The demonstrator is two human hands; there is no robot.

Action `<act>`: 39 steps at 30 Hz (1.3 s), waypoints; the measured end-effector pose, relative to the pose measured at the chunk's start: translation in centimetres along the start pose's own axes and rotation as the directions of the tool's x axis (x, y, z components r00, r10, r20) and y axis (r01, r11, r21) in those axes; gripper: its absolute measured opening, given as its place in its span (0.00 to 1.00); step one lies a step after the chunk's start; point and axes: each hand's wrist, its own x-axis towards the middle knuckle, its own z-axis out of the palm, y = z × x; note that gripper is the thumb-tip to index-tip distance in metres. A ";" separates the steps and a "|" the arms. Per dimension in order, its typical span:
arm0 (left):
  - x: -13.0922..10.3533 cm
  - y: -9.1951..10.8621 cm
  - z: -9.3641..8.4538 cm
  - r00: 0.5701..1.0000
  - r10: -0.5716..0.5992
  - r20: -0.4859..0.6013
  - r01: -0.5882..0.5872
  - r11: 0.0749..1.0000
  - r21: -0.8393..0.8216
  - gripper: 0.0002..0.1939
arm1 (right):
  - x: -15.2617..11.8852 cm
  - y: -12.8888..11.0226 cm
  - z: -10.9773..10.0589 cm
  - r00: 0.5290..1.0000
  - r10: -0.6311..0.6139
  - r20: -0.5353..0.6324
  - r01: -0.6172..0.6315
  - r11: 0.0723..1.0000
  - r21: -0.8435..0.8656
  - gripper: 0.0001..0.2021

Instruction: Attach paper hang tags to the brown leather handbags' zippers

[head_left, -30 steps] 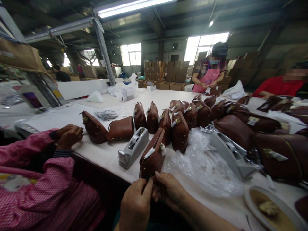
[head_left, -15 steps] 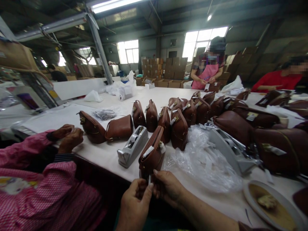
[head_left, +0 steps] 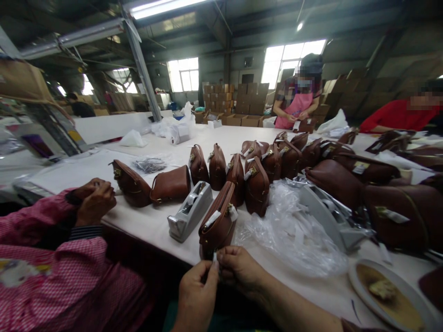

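A brown leather handbag (head_left: 216, 233) stands upright at the table's near edge, with white wrapping on its metal fittings. Just below its near end, my left hand (head_left: 198, 288) is closed, thumb and fingertips pinching a small white strip (head_left: 215, 259). My right hand (head_left: 244, 269) meets it from the other side, fingers curled and pressed together at the same strip. What the strip is wrapped around is hidden by my fingers. Left of the bag sits a grey tape dispenser (head_left: 190, 212).
Several brown handbags (head_left: 258, 191) stand behind. Crumpled clear plastic (head_left: 294, 235) and a second tape dispenser (head_left: 332, 216) lie to the right, near a round dish (head_left: 356, 281) holding a yellowish lump. A co-worker's hands (head_left: 95, 198) are close on the left; two other people work across the table.
My hands have drawn closer together at the white strip, the right fingers curling in more. The co-worker's hands at left have shifted slightly. The handbag stays in place.
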 end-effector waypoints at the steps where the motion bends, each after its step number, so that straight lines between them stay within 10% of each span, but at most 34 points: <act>1: -0.1 0.0 0.1 0.999 0.039 -0.017 -0.039 0.999 0.028 0.21 | 0.0 0.0 0.0 1.000 0.004 -0.010 -0.004 1.000 -0.012 0.17; 10: -0.5 -2.3 -1.5 0.959 0.237 -0.157 -0.209 0.962 0.178 0.16 | -0.5 0.5 -2.2 0.889 -0.226 -0.398 0.066 0.924 -0.377 0.11; 17: 0.6 -2.4 -0.6 0.835 0.458 -0.306 -0.381 0.881 0.280 0.11 | -2.6 -0.1 0.0 0.884 -0.426 -0.192 0.207 0.726 -0.656 0.11; 32: 1.7 -1.7 0.0 0.819 0.508 -0.266 -0.381 0.829 0.411 0.10 | -3.0 0.6 1.0 0.914 -0.391 -0.109 0.209 0.684 -0.699 0.13; 39: 1.2 0.2 -1.6 0.980 0.154 -0.127 -0.125 0.969 0.213 0.12 | -3.2 0.1 0.6 0.904 -0.397 -0.155 0.181 0.687 -0.704 0.13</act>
